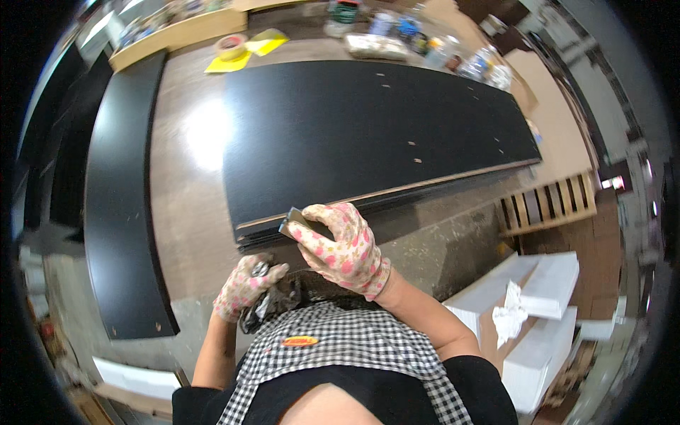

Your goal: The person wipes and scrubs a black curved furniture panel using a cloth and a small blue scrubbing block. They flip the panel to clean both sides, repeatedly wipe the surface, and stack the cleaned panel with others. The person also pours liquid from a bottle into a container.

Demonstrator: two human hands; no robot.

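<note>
Both my hands wear white gloves with a pink floral print. My right hand [347, 248] pinches a small flat piece with a grey, metallic-looking edge [294, 218] just in front of the black panel stack; its kind is unclear. That stack's top black board [354, 134] has a raw brown front edge and several small slots. Lower and to the left, my left hand [244, 287] is closed on crumpled black plastic [273, 301], close against my checked apron [340, 333]. A shiny bit shows between its fingers.
A long black panel [120, 191] lies along the table's left side. Tape [230, 46] sits on yellow sheets at the back. Bottles [443, 49] and a white packet [375, 47] line the far edge. White boxes [538, 354] stand at lower right, near a wooden slatted rack [549, 205].
</note>
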